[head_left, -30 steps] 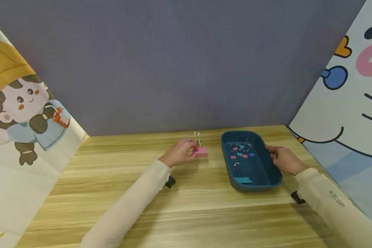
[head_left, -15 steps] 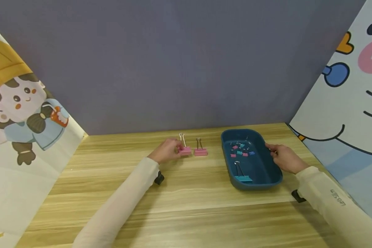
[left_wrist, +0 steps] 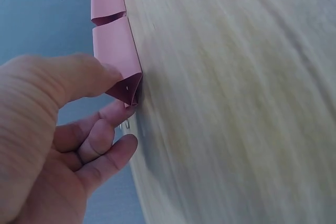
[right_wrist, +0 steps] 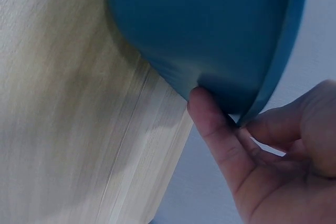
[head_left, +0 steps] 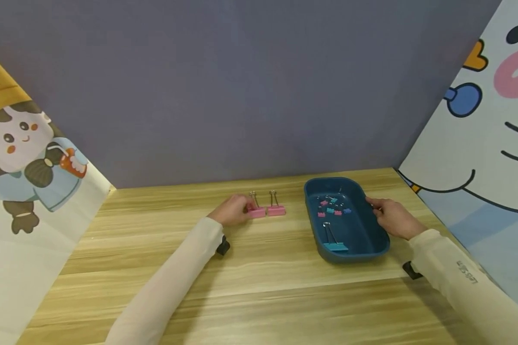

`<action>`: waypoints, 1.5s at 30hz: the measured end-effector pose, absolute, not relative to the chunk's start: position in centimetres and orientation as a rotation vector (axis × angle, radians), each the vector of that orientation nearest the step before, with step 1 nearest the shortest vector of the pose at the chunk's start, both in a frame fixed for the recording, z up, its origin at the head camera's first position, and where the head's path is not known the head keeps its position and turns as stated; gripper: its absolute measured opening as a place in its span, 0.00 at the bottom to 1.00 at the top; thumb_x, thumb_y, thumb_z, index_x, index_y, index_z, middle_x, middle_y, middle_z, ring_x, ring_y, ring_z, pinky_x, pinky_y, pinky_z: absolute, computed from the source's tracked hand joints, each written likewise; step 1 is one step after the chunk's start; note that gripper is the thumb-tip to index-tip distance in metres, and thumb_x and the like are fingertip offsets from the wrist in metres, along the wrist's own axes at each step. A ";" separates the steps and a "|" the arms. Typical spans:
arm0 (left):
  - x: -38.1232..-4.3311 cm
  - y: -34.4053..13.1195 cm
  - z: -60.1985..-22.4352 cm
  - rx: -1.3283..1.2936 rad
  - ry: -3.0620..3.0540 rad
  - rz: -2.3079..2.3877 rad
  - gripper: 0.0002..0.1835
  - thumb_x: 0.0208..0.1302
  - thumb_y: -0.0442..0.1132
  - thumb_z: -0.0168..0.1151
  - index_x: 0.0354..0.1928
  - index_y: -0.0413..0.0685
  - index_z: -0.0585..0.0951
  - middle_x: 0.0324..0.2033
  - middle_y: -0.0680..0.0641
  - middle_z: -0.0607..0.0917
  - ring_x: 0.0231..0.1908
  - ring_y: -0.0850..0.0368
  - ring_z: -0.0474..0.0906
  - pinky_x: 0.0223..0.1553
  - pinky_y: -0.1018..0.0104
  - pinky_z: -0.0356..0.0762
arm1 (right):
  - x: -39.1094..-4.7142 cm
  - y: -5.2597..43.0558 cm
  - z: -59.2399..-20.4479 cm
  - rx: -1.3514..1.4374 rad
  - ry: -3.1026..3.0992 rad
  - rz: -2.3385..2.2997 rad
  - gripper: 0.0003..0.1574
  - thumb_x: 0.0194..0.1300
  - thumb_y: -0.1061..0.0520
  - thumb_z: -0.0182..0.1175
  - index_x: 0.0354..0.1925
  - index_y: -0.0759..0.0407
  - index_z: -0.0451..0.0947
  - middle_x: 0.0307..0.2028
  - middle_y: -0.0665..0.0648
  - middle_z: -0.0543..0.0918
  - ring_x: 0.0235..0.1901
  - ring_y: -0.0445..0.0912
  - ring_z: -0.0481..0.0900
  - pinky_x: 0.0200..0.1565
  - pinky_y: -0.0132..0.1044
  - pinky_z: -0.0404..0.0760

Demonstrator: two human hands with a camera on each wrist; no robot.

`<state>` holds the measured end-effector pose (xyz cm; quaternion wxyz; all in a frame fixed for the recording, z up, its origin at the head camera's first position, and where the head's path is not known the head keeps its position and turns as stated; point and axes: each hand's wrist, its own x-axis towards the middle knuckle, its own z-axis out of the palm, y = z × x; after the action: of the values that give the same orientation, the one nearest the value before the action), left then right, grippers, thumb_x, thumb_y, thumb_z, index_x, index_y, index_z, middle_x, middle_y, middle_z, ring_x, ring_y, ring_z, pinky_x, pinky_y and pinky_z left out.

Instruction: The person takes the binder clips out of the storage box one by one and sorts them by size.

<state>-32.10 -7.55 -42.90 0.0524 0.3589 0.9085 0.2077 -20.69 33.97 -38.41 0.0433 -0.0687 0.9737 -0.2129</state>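
My left hand [head_left: 232, 210] pinches the left end of a large pink binder clip [head_left: 256, 212] on the wooden table. In the left wrist view, the thumb presses the clip's broad face and a finger sits behind it; the other fingers are loosely bent. A second pink binder clip [head_left: 276, 211] lies just to the right, end to end with it, wire handles pointing toward the back wall. Further right, my right hand [head_left: 394, 219] grips the rim of a dark blue tray [head_left: 367, 239], with thumb at the rim and fingers under it on the outer wall [right_wrist: 194, 40].
Inside the tray are a large teal binder clip [head_left: 335, 247] and several small pink, teal and blue clips [head_left: 330, 211]. A grey wall [head_left: 259, 96] rises behind the wooden table [head_left: 259, 297], and cartoon-printed panels flank it.
My left hand has moved left from the right-hand pink clip to the left one, whose raised handles have tilted lower toward the back. My right hand stays on the tray.
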 end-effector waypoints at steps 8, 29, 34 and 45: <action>-32.3 -7.2 -42.8 1.106 2.769 0.612 0.09 0.60 0.33 0.63 0.43 0.50 0.84 0.32 0.55 0.82 0.31 0.63 0.75 0.34 0.69 0.74 | -20.6 33.8 -38.3 -0.200 2.968 -0.667 0.28 0.66 0.71 0.43 0.64 0.78 0.58 0.60 0.77 0.64 0.55 0.68 0.67 0.37 0.42 0.72; -32.1 -7.2 -42.5 1.108 2.751 0.636 0.11 0.59 0.36 0.66 0.44 0.50 0.83 0.39 0.53 0.82 0.39 0.58 0.76 0.44 0.63 0.74 | -20.5 33.7 -38.1 -0.175 2.958 -0.684 0.28 0.66 0.71 0.42 0.64 0.78 0.58 0.61 0.76 0.63 0.58 0.69 0.64 0.47 0.53 0.73; -31.8 -7.1 -41.9 1.159 2.790 0.672 0.12 0.60 0.35 0.63 0.46 0.46 0.82 0.48 0.49 0.80 0.50 0.54 0.73 0.54 0.60 0.70 | -20.5 33.7 -38.2 -0.167 2.956 -0.676 0.28 0.66 0.71 0.42 0.64 0.78 0.57 0.61 0.77 0.63 0.57 0.68 0.65 0.46 0.52 0.74; -30.3 -5.3 -39.6 1.149 2.908 0.637 0.17 0.62 0.38 0.63 0.53 0.42 0.79 0.48 0.47 0.79 0.51 0.51 0.72 0.54 0.60 0.69 | -20.5 33.8 -38.3 -0.176 2.957 -0.673 0.28 0.66 0.70 0.43 0.64 0.78 0.57 0.61 0.77 0.63 0.57 0.69 0.65 0.43 0.49 0.73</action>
<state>-30.28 -5.34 -39.65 -0.0247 0.3598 0.9111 0.1996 -20.50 33.77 -38.27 0.0519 -0.0578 0.9721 -0.2212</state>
